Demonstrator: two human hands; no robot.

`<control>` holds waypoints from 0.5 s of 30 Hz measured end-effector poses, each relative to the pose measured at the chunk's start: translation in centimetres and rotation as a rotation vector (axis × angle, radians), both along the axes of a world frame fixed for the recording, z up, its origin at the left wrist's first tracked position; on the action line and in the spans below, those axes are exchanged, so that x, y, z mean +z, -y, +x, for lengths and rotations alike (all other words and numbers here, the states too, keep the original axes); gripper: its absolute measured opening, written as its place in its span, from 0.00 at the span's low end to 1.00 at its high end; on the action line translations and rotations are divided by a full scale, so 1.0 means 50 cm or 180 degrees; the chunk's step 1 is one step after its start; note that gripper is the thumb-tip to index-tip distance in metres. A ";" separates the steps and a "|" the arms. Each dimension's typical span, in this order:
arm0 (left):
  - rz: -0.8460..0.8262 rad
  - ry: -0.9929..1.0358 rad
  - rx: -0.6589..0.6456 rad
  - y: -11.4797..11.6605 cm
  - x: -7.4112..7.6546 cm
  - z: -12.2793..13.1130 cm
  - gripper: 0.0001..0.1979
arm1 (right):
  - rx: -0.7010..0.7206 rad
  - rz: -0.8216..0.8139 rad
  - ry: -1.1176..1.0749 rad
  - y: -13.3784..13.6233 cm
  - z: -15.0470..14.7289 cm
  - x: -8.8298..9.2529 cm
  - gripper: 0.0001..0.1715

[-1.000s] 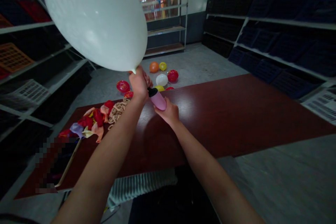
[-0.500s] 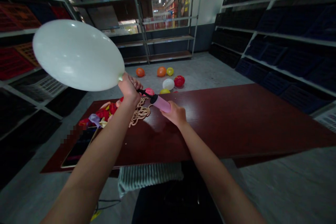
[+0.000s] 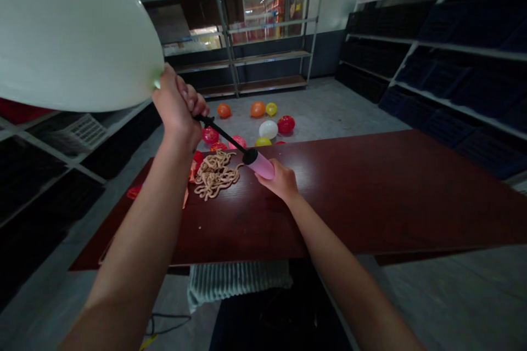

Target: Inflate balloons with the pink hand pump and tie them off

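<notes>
A large, inflated white balloon (image 3: 78, 33) fills the upper left, cut off by the frame edge. My left hand (image 3: 175, 96) is closed at its neck, with the black end of a hand pump coming out of the same grip. My right hand (image 3: 282, 181) is wrapped around the pink barrel of the balloon pump (image 3: 261, 164). Between the hands the pump's black rod shows, drawn out and slanting up to the left. A heap of beige cord (image 3: 216, 175) lies on the table below the rod. Red and orange uninflated balloons (image 3: 193, 167) are partly hidden behind my left forearm.
The dark red table (image 3: 349, 192) stretches across in front of me. On the floor beyond it lie several inflated balloons, among them a red one (image 3: 285, 124) and an orange one (image 3: 257, 109). Metal shelving (image 3: 269, 57) stands behind, and crates (image 3: 432, 82) line the right side.
My left hand has moved up and left with the balloon, which looks bigger and nearer. The pump's black rod now shows longer between my hands. My right hand has barely moved.
</notes>
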State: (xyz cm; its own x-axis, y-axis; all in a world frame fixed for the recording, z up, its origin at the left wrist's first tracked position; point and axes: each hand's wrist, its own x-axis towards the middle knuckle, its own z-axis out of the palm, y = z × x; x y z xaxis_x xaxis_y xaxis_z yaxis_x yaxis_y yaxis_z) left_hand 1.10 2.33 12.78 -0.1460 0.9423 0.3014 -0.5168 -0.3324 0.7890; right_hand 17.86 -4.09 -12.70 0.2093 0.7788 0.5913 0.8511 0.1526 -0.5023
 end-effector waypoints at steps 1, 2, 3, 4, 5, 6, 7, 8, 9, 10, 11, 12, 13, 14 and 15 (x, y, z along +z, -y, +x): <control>0.0093 -0.0060 0.0029 0.004 0.006 0.022 0.25 | -0.0027 -0.0001 -0.0034 -0.001 0.004 -0.001 0.22; 0.0194 -0.0121 0.0042 0.007 0.010 0.044 0.25 | -0.0069 0.0002 -0.0078 -0.002 0.008 -0.001 0.22; 0.0303 -0.0153 0.0066 0.009 0.014 0.068 0.25 | -0.0121 0.0010 -0.0138 -0.002 0.011 -0.001 0.22; 0.0389 -0.0175 0.0068 0.009 0.015 0.091 0.25 | -0.0179 0.0021 -0.0214 -0.003 0.014 -0.001 0.22; 0.0436 -0.0189 0.0051 0.007 0.015 0.113 0.26 | -0.0226 0.0026 -0.0300 -0.004 0.016 0.000 0.22; 0.0446 -0.0211 0.0009 0.005 0.012 0.134 0.26 | -0.0260 0.0020 -0.0389 -0.005 0.018 0.002 0.22; 0.0422 -0.0245 -0.0054 0.001 0.007 0.154 0.26 | -0.0284 0.0005 -0.0475 -0.005 0.018 0.003 0.22; 0.0377 -0.0292 -0.0122 -0.003 -0.002 0.172 0.26 | -0.0303 -0.0018 -0.0551 -0.006 0.018 0.005 0.22; 0.0339 -0.0333 -0.0172 -0.007 -0.015 0.189 0.27 | -0.0326 -0.0042 -0.0609 -0.006 0.017 0.006 0.22; 0.0293 -0.0398 -0.0241 -0.011 -0.030 0.204 0.27 | -0.0354 -0.0067 -0.0649 -0.007 0.016 0.007 0.22; 0.0252 -0.0450 -0.0277 -0.014 -0.048 0.218 0.28 | -0.0388 -0.0088 -0.0669 -0.008 0.016 0.008 0.22; 0.0194 -0.0517 -0.0319 -0.017 -0.068 0.229 0.28 | -0.0427 -0.0103 -0.0674 -0.009 0.015 0.009 0.22; 0.0109 -0.0575 -0.0352 -0.017 -0.088 0.238 0.28 | -0.0466 -0.0116 -0.0664 -0.010 0.015 0.009 0.23; 0.0005 -0.0621 -0.0382 -0.017 -0.107 0.244 0.28 | -0.0504 -0.0131 -0.0649 -0.011 0.015 0.010 0.23; -0.0115 -0.0643 -0.0424 -0.016 -0.125 0.248 0.27 | -0.0533 -0.0148 -0.0631 -0.013 0.015 0.010 0.23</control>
State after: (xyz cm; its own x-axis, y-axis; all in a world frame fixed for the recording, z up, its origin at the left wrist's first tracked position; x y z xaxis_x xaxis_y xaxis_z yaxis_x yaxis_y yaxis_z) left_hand 13.50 3.15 6.54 0.0402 0.9598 0.2777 -0.3848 -0.2416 0.8908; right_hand 18.63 -3.45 -12.20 0.4458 0.7490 0.4902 0.7468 -0.0092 -0.6650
